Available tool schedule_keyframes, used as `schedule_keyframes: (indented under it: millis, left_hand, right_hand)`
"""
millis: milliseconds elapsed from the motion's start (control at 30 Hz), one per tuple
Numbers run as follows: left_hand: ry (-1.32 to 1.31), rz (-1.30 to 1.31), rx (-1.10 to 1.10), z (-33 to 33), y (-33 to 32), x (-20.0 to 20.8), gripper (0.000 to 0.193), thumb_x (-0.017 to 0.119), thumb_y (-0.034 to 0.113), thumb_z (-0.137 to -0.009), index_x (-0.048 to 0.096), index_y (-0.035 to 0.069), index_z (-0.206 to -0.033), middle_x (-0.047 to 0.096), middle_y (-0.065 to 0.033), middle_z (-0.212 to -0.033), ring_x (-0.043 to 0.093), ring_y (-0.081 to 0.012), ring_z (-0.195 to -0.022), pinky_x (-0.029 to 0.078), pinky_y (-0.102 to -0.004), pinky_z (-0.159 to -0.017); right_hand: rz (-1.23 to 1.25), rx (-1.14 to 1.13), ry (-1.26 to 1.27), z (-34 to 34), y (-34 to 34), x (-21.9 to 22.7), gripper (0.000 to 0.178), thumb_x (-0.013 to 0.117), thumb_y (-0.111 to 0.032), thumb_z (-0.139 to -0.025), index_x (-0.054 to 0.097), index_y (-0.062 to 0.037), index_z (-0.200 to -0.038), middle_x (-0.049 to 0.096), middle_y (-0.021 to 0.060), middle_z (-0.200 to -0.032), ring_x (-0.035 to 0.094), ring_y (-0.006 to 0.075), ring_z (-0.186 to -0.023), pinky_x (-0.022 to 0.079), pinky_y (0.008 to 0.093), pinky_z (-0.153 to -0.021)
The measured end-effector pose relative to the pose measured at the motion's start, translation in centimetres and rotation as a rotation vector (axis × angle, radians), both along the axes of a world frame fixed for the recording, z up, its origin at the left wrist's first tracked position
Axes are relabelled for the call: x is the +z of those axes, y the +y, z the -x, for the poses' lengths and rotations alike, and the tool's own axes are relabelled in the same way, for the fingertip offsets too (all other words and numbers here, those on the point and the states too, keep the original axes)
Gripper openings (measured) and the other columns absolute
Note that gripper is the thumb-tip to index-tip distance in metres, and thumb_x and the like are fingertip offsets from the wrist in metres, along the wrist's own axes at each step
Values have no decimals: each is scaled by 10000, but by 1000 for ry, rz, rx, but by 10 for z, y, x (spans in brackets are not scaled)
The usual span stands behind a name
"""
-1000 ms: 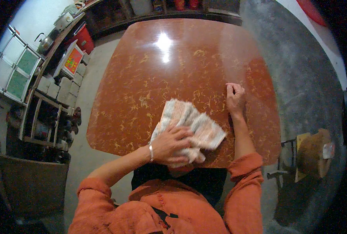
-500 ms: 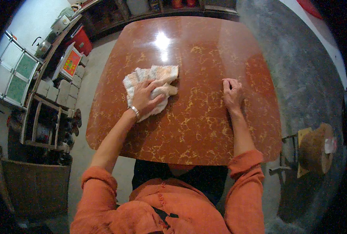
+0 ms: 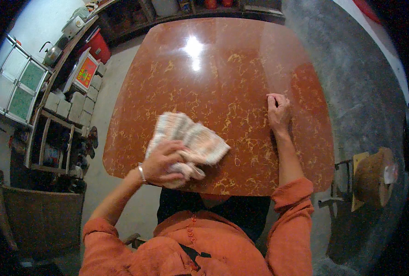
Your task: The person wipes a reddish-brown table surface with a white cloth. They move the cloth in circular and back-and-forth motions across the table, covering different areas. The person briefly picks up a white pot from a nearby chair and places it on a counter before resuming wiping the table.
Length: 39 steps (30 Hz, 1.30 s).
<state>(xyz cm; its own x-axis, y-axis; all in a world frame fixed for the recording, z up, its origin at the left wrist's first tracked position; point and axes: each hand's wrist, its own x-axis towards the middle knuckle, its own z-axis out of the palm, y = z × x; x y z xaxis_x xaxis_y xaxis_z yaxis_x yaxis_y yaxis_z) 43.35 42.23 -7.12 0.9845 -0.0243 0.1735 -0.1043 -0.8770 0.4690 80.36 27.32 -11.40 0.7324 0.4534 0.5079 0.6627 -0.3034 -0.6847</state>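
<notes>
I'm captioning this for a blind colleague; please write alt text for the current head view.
A person's left hand, a silvery band at its wrist, lies on a pale cloth near the front edge of a glossy reddish-brown table. The right hand, fingers curled, rests toward the table's right side. The rolled sleeves are orange.

The cloth [image 3: 200, 140] looks blurred, and the upper-right red object [image 3: 368, 9] is cut off
</notes>
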Motion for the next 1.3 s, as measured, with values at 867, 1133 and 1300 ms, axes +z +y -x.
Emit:
schedule_keyframes:
  millis: [867,1133,1300]
  left_hand:
    - [-13,-10,187,36,19,-6,392,723,355,-725,622,99,-1005,504,-142,-1230,434,-356,-1210,332,-469,-1010]
    - [-153,-49,406,-79,42,-13,415,672,351,-766,613,111,-1100,507,-167,-1218,458,-363,-1139,344,-454,-983]
    - [-150,-45,77,-104,-15,-12,437,657,394,-792,568,154,-1147,492,-150,-1224,431,-344,-1186,327,-478,-986]
  right_hand:
    - [40,-14,-40,-5,3,-8,250,518,-233,-910,672,-37,-933,647,105,-979,561,274,-957,440,373,-848]
    - [-49,19,-16,-8,8,-11,221,538,-219,-886,665,-40,-861,654,118,-933,573,309,-882,408,400,-861]
    - [-63,20,-3,-7,5,-12,217,536,-215,-883,661,-38,-865,651,123,-939,566,312,-889,409,400,-854]
